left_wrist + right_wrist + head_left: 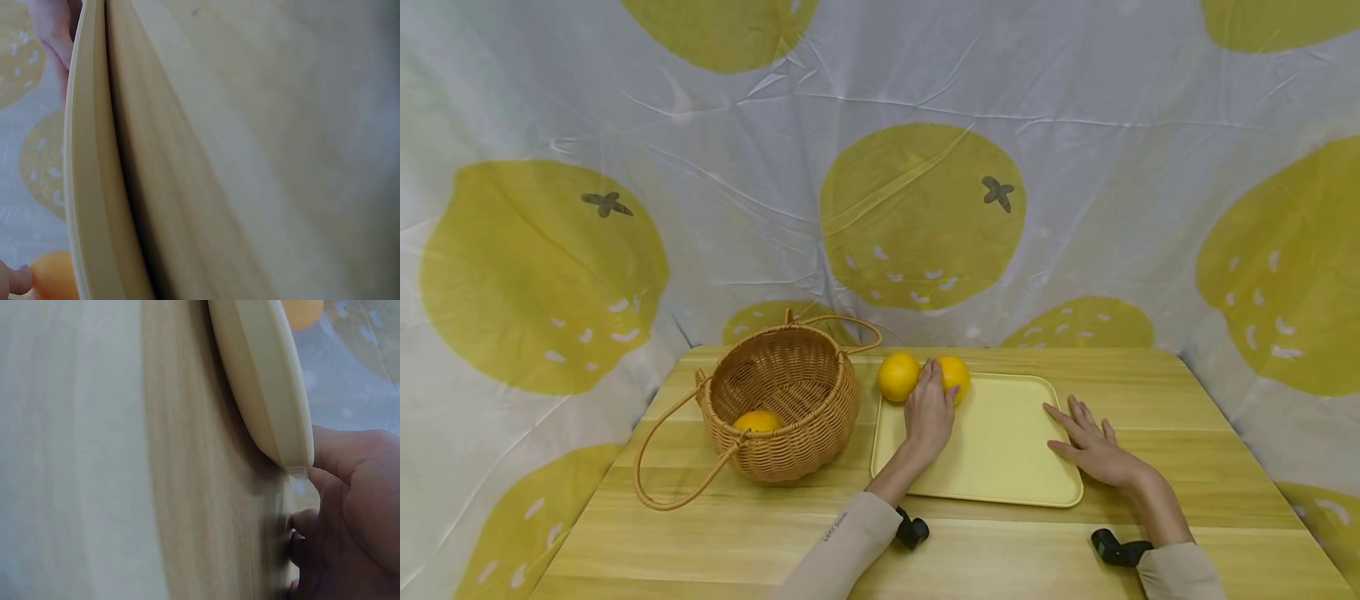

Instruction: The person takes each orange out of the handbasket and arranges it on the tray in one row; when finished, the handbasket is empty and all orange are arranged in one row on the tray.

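Note:
In the head view, two oranges sit at the far left of a pale yellow tray [1000,442]. My left hand [929,417] reaches over the tray and grips the right orange [957,375], fingers on its left side and thumb at its front. The other orange [898,377] is just left of those fingers. In the left wrist view, the thumb meets an orange [55,275] beyond the tray's rim. My right hand [1097,446] lies at the tray's right edge with its fingers spread. In the right wrist view, its fingers [334,453] are against the tray's corner.
Left of the tray stands a wicker basket [820,433] with its two handles folded outward. Inside it lies another orange [757,421]. The wooden table [1150,375] backs onto a lemon-print curtain [1075,208]. A black wrist camera [912,530] hangs under the left wrist.

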`<state>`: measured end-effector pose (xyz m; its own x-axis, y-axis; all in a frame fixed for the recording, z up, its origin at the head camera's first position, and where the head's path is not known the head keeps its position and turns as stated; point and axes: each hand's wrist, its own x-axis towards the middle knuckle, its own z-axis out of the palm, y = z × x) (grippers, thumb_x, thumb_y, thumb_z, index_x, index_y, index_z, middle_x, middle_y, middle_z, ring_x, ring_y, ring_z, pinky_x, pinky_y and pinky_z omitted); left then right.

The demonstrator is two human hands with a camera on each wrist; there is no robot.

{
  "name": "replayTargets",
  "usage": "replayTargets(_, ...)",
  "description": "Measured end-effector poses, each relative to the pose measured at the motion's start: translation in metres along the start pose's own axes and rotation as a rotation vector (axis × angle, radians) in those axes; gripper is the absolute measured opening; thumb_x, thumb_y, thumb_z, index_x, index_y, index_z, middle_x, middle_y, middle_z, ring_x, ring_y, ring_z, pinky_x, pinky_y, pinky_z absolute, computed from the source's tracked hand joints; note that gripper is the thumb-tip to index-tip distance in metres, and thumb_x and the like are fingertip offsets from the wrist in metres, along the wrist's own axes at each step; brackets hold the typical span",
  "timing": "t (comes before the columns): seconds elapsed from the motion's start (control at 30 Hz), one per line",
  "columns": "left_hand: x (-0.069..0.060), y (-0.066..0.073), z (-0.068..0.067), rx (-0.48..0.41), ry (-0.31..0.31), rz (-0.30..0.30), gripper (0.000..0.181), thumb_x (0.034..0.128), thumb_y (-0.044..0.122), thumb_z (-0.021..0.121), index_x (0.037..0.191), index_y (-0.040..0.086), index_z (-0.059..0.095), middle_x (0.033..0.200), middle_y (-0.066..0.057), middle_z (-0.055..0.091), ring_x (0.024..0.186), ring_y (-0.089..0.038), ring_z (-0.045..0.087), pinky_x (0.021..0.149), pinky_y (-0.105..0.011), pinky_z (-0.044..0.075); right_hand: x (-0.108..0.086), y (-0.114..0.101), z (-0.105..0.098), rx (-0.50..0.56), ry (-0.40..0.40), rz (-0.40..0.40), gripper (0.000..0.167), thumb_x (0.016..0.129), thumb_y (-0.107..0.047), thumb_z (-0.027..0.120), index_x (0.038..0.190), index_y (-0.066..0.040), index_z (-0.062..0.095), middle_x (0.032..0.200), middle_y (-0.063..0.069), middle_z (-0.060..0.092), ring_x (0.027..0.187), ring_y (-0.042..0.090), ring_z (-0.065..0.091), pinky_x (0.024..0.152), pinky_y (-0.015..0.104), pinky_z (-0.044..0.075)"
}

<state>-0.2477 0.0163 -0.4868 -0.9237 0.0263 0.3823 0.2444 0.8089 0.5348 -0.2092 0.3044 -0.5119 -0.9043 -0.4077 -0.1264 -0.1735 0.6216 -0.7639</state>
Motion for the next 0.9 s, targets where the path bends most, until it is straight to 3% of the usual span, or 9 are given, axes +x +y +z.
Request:
replayTargets(0.67,0.000,0.000,-0.002,-0.014,-0.019,-0.023,0.057,0.0995,0.022,0.070,0.146,-0.008,0.054,0.152,-0.022,0.055,0.129,-0.035,0.064,0.092,-0.042,0.061,0.000,0.002,-0.001,-0.014,-0.001,0.004,0.070,0.108,-0.029,0.054,0.164,-0.001,0.021,0.166,0.037,-0.017,0.151,0.058,-0.021,0.109,0.077,-0.025)
replayTargets(0.9,-0.003,0.005,-0.018,-0.028,-0.017,0.024,0.058,0.1004,0.020,0.069,0.147,-0.010,0.050,0.154,-0.025,0.051,0.134,-0.036,0.060,0.094,-0.039,0.060,0.000,-0.001,-0.002,-0.010,0.001,0.008,0.071,0.108,-0.030,0.053,0.164,-0.001,0.021,0.166,0.036,-0.017,0.152,0.057,-0.021,0.110,0.076,-0.025)
